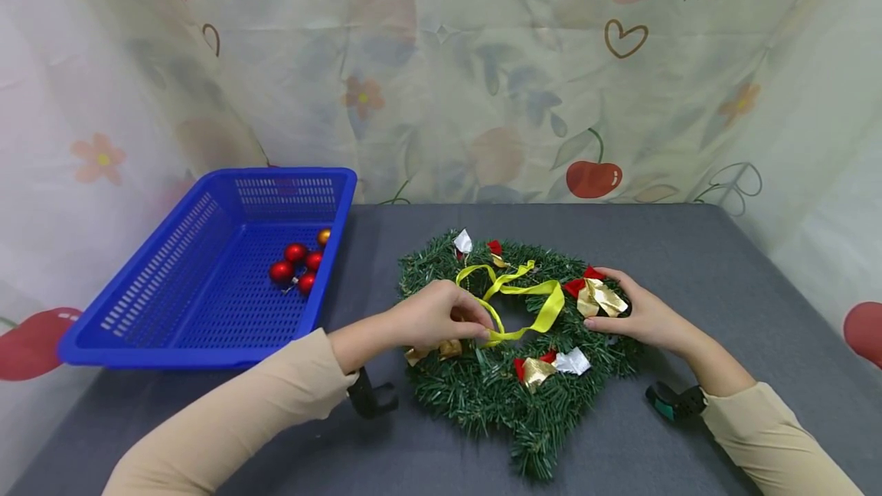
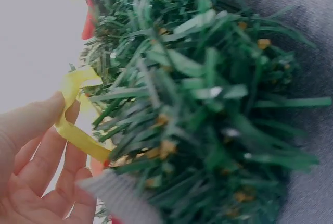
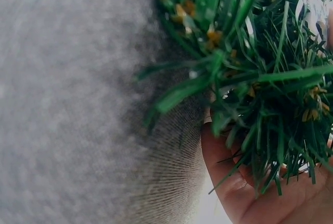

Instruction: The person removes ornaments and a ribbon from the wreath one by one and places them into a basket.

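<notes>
A green tinsel wreath [image 1: 475,396] lies on the grey table, trimmed with red, gold and silver bows. My left hand [image 1: 441,316] pinches a yellow ribbon [image 1: 549,308] between thumb and fingers, over the wreath's left inner side. The ribbon loops loosely across the wreath's central opening; in the left wrist view a bend of the ribbon [image 2: 78,136] shows at the fingertips. On the right side, my right hand [image 1: 648,316] grips the wreath's rim beside a gold and red bow [image 1: 601,297]. Its fingers [image 3: 221,153] reach under the greenery in the right wrist view, partly hidden by it.
To the left stands a blue plastic basket [image 1: 200,354] with several red baubles [image 1: 281,272] and a gold one [image 1: 323,236] along its right side. A patterned curtain [image 1: 441,98] hangs behind the grey table [image 1: 703,274]. Both wrists wear black straps.
</notes>
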Demonstrator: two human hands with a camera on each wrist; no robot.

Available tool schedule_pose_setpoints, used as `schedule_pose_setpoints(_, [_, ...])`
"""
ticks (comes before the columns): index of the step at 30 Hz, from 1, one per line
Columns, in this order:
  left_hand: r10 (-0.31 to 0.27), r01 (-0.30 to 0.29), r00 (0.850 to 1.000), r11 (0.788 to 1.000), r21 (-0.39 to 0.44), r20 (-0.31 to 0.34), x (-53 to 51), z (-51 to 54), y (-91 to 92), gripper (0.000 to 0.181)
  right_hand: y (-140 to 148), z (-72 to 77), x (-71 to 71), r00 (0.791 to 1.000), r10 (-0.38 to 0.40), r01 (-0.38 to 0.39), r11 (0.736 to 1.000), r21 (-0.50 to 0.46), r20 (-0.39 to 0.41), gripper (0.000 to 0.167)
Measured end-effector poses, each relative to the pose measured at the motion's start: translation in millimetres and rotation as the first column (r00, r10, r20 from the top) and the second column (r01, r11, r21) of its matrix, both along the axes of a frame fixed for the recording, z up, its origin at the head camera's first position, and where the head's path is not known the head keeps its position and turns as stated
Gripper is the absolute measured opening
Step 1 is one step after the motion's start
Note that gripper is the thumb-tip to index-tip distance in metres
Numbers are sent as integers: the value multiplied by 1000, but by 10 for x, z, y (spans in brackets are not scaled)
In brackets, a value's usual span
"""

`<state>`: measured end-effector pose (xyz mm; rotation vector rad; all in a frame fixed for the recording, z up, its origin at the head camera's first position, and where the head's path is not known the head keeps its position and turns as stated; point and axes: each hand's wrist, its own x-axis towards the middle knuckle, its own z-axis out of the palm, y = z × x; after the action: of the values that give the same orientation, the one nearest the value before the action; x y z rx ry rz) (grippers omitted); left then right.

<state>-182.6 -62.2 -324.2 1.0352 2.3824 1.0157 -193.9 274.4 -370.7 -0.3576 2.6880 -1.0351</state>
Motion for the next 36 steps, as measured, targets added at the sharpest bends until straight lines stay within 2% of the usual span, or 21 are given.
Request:
schedule_pose_setpoints(9, [41, -40, 999, 999, 35, -26, -27, 207, -28, 16, 11, -16, -16, 1000, 2, -2, 1000, 1, 2, 90])
schedule_pose_setpoints(15, [50, -43, 995, 996, 80, -87, -33, 386, -78, 18, 15, -24, -17, 1000, 3, -3, 1000, -1, 3, 90])
schedule_pose_setpoints(20, [86, -75, 992, 990, 118, -89, -35, 535, -110, 17, 11, -21, -10, 1000, -1, 1, 1000, 0, 0, 90])
schedule_pose_setpoints(26, [133, -112, 986, 976, 186, -104, -21, 721, -165, 16, 12, -18, -7, 1000, 3, -3, 1000, -11, -4, 89])
schedule_pose_setpoints(31, [179, -152, 979, 957, 247, -93, -6, 866, -223, 16, 13, -18, -8, 1000, 4, -5, 1000, -18, -9, 88])
schedule_pose_setpoints(36, [213, -182, 973, 945, 271, -89, -4, 952, -279, 16, 11, -17, -12, 1000, 5, -5, 1000, -21, -6, 89])
